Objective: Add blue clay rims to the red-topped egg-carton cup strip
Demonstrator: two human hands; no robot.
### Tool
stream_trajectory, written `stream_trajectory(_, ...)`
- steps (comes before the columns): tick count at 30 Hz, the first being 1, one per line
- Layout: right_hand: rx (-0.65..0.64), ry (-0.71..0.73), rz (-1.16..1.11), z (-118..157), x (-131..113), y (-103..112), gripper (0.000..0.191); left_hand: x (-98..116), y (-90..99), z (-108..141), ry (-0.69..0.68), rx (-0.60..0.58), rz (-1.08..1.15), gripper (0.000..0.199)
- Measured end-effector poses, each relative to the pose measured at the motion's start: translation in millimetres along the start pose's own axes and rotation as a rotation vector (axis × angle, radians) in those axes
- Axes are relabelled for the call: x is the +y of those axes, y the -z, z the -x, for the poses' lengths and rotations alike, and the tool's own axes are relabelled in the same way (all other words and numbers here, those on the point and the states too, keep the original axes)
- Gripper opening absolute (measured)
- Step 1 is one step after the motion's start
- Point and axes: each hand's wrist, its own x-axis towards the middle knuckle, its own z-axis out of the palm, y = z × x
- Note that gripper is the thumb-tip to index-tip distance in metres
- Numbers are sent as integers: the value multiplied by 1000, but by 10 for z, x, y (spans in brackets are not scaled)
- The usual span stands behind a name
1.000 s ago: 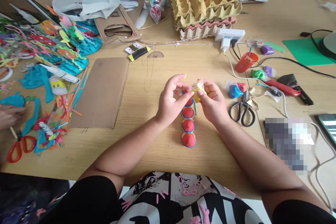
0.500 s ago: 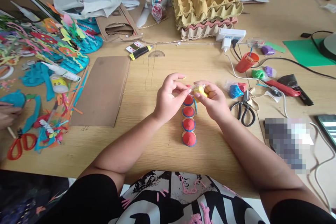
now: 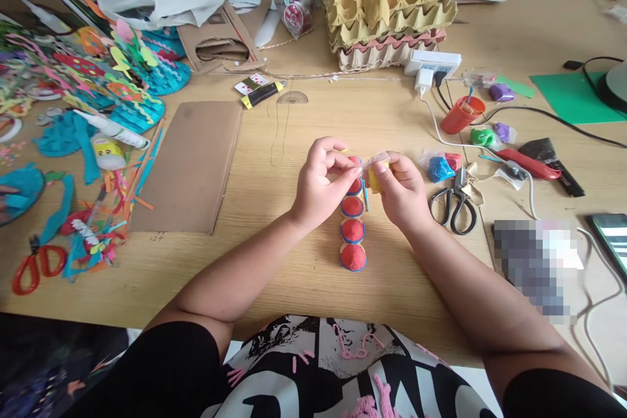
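Note:
My right hand [image 3: 404, 191] is closed around a lump of yellow clay [image 3: 375, 183] in a clear plastic bag [image 3: 378, 158]. From the other side my left hand [image 3: 321, 179] pinches at the bag's edge, thumb against forefinger. Both hands hover over the far end of an egg-carton strip [image 3: 353, 231], whose cups are covered in red clay with blue rims. Part of its far end is hidden by my fingers. A thin blue stick [image 3: 366, 197] lies beside the strip.
To the right are scissors [image 3: 454, 202], blue clay [image 3: 441, 168], a red cup [image 3: 463, 115] and a power strip [image 3: 434, 64] with cables. Cardboard [image 3: 185, 166], red-handled scissors [image 3: 39, 268] and colourful crafts lie left. Egg trays [image 3: 386, 19] are stacked behind. Another person's fingers [image 3: 7, 188] show at left.
My right hand has tilted the bagged yellow clay more upright and moved slightly right. My left hand stays pinched at its edge. At the far left, the other person's hand has shifted with the blue piece.

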Motion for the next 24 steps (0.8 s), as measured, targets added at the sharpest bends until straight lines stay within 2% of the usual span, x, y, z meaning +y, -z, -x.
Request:
stream_trajectory(5, -32, -43, -21, -11, -8, 16, 30, 28, 13, -27, 69, -37, 52, 45)
stream_trajectory(11, -51, 8, 160, -36, -86, 36, 34, 43, 45, -23, -51, -33, -63, 38)
stream_trajectory(16, -32, 71, 179, -26, -124, 38, 24, 53, 46, -24, -2, -79, -15, 33)
stream_trajectory(21, -51, 100, 237, 3, -129, 1, 24, 58, 21, -14, -4, -74, 31, 49)
stream_trajectory(24, -42, 130, 197, 14, -118, -31, 20, 48, 12, 2, -20, -59, -1, 45)
